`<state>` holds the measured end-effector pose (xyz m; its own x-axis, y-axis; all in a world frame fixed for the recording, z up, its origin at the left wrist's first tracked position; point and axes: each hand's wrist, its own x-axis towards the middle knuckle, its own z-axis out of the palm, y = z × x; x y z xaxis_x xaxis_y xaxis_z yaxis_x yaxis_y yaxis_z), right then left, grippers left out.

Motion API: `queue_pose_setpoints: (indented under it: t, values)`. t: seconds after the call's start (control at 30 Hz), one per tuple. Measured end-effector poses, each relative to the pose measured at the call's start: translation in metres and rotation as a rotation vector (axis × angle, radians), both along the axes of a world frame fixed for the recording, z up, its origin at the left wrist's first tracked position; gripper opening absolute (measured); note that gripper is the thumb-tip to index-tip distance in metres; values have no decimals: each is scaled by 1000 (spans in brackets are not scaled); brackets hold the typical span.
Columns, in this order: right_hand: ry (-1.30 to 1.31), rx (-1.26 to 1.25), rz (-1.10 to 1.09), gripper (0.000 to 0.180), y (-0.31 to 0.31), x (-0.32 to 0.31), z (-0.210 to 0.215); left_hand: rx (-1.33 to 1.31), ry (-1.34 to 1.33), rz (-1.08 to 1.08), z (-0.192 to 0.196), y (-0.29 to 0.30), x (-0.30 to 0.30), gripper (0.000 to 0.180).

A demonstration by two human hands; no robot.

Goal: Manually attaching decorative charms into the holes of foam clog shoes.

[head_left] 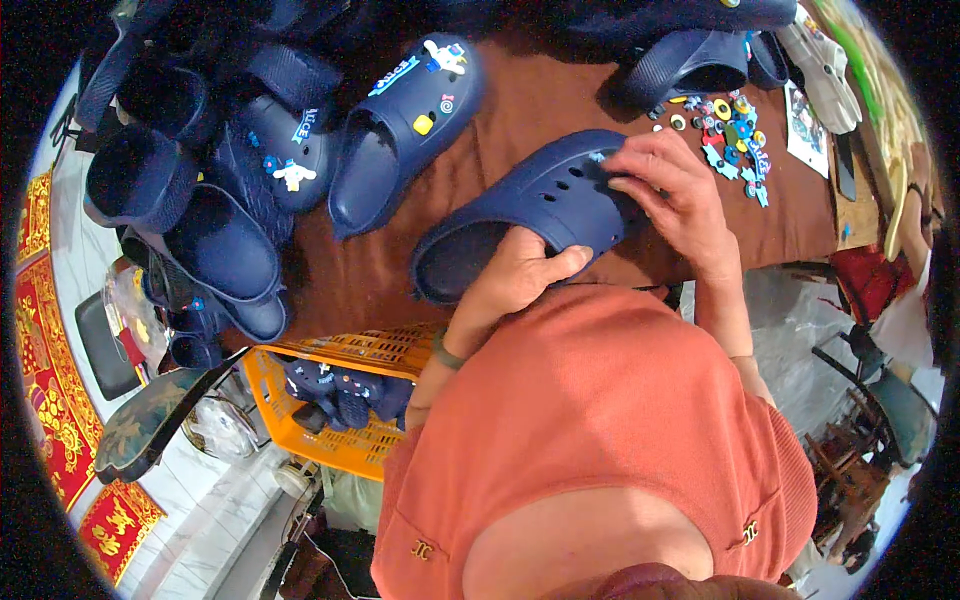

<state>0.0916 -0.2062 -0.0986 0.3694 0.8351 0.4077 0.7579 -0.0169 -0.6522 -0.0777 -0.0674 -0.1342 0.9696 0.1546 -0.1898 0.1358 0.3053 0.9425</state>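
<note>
Near the front edge of a table spread with a creased brown cloth [530, 90], a dark blue clog [515, 203] lies aslant, its opening toward the lower left and its vent holes facing up. The left hand [525, 270] is closed on the rim of the opening, thumb outside; its other fingers are partly hidden within. The right hand [675, 190] is bent over the toe, thumb and fingertips nearly together beside a small light-blue piece [597, 157] at the holes; whether they grip it cannot be told. Beyond, to the left, stands a decorated clog [420, 130], and farther left a heap of dark blue clogs [220, 240]. On the right of the cloth, a scatter of colored charms [738, 138] lies near a white printed card [806, 130]. Below the table's left front edge, an orange-yellow crate [340, 455] holds more clogs [350, 395]. The surrounding room shows a pale tiled floor [215, 515], a chair with a patterned cushion [155, 425] and, at far left, red-and-gold hangings [55, 390].
</note>
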Motion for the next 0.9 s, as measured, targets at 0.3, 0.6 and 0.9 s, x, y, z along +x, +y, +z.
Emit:
queue_pose_setpoints:
  t: [0.3, 0.6, 0.9]
  values:
    - [8, -305, 144, 32, 3, -9, 15, 12, -47, -10, -1, 5, 5, 36]
    - [-266, -151, 199, 21, 25, 3, 7, 93, -44, 1, -2, 2, 0, 38]
    - [-476, -269, 61, 31, 29, -15, 10, 106, 10, -19, -7, 4, 1, 43]
